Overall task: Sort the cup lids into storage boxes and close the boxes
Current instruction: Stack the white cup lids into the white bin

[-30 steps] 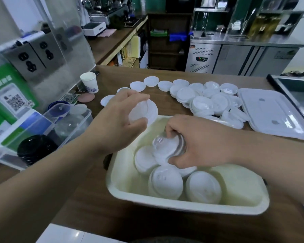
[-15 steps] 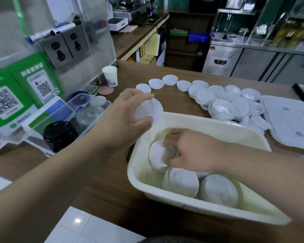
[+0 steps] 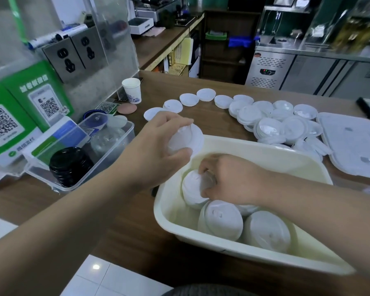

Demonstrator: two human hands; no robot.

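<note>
My left hand curls round a small stack of white lids over the far left corner of the cream storage box. My right hand is down inside it, fingers pinching another lid stack among more stacks. Beyond, loose lids litter the counter, the box cover lies flat to the right, and a clear box of black lids stands to the left.

One view only, worn on your head. It looks forward and down across the worktop, wide-angle, with the edges bowed. Your left hand and right hand sit close, mid-frame. The storage box is near right, and loose cup lids lie beyond. Steel cabinets are far right.
</note>
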